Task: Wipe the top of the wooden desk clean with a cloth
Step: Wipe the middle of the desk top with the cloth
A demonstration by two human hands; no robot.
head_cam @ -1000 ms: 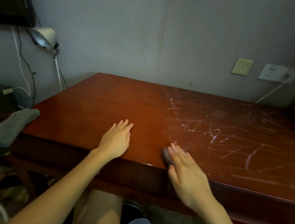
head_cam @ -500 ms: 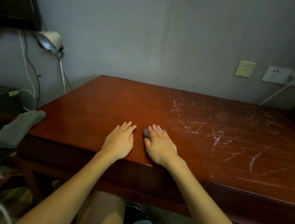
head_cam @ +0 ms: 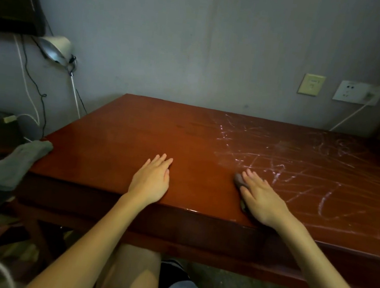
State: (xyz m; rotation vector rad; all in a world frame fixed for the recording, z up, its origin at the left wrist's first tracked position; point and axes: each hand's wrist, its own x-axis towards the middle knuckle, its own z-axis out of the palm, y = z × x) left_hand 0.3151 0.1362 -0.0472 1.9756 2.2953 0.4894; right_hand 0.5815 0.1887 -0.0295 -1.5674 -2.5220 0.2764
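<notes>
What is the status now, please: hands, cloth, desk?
Left hand flat on desk, holding nothing. Right hand pressing cloth beside white marks. Grey rag at left corner, apart from both.

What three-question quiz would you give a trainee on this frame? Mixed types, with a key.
1. True or false: the left hand holds the cloth.
2. Multiple choice: where on the desk do the white marks lie? A) only the person's left part B) the person's right part C) all over the top
3. Fill in: the right hand presses the cloth with straight fingers, close to the desk's ____ edge.

Key: 1. False, the left hand lies flat on bare wood. 2. B. 3. front.
</notes>
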